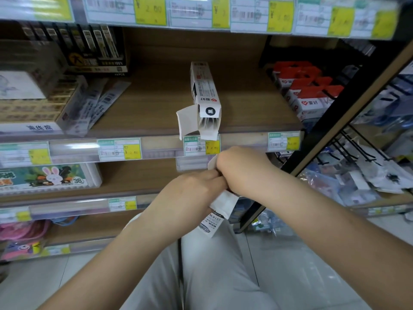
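1. Gripping a slim white carton (224, 203), both hands meet in the middle of the head view, in front of the shelving and just below the front edge of the middle shelf (145, 104).
2. Left hand (192, 191): back towards the camera, fingers reaching right and closed on the carton's middle. The thumb is hidden.
3. Right hand (241, 168): curled over the carton's upper end, knuckles up, touching the left hand's fingertips. Its own fingertips are out of sight beneath it.
4. The carton is tilted. One white flap shows above the right hand, and a wider white flap and a printed end with a barcode stick out below both hands, over the person's pale trousers (212, 265).
5. A second white box (204, 90) of the same kind lies lengthwise on the middle shelf. Its near end is open, with flaps hanging over the shelf edge just above a green-and-yellow price label (201, 146).
6. Red-and-white boxes (306, 90) are stacked in a row on the same shelf, at the right.
7. A black display box of pens (96, 52) stands at the far left, with clear packs leaning below it.
8. On the lower shelf at the left lies a flat box with a rabbit picture (49, 177).
9. Black wire hooks (357, 148) carry bagged goods at the right.
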### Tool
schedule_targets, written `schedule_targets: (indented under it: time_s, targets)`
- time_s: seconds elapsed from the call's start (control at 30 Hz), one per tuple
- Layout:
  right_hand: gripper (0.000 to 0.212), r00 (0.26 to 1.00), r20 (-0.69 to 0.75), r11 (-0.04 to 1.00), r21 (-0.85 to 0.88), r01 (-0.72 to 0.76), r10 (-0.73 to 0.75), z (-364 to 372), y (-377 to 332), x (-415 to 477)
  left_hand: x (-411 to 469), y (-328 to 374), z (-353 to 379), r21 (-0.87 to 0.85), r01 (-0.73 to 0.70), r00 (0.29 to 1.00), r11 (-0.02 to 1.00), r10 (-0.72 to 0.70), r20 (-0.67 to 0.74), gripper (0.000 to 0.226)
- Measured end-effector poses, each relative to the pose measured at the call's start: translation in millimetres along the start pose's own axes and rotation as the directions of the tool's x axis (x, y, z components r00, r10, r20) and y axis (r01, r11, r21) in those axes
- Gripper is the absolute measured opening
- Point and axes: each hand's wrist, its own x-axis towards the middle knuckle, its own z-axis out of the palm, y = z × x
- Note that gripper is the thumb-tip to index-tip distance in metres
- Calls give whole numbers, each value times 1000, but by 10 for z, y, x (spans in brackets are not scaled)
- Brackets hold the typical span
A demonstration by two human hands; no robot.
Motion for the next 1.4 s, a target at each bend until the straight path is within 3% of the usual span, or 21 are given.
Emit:
schedule_targets:
  time_s: [0.1,0.23,0.4,0.57,0.63,0.7,0.77,0.87,1.07,1.13,1.23,1.33,1.4]
  targets:
    - [28,995,-95,1000,-30,6,-8,20,72,-32,-20,-18,-41,3,-9,999,1000,9,-37,31]
    - [5,981,-191,998,51,36,-25,-262,165,-383,1,49,-167,59,0,998,998,3,-58,42]
    - [41,945,-312,987,153,-56,102,-567,321,-926,125,440,-524,197,-27,972,980,73,-225,38]
    - [42,941,-299,883,469,-2,160,-734,478,-1264,308,797,-836,301,-79,900,950,198,-389,11]
    - [38,889,-397,800,596,62,227,-748,489,-1352,390,867,-880,303,-70,871,950,206,-446,10]
    - [27,809,-504,789,608,83,303,-694,495,-1373,487,887,-839,296,-56,834,954,207,-511,6]
    - [17,760,-550,812,581,51,346,-620,491,-1341,589,857,-729,285,-47,809,957,204,-552,9]
    - [29,709,-614,877,480,-14,347,-487,502,-1224,693,740,-537,272,-48,802,961,199,-563,7]
    - [36,430,-840,943,309,-124,332,-337,359,-1110,686,698,-522,291,-80,734,953,254,-630,16]
    - [38,380,-867,947,301,-112,321,-297,343,-1045,676,645,-521,296,-77,749,952,252,-613,18]
    - [37,365,-876,949,287,-132,316,-200,413,-767,718,476,-436,346,-32,863,938,201,-463,36]
    - [41,465,-822,945,280,-172,328,-21,530,-427,661,356,-391,300,-13,976,954,78,-205,64]
    - [44,545,-766,940,270,-209,341,122,608,-231,547,317,-434,142,-48,985,989,70,-156,59]
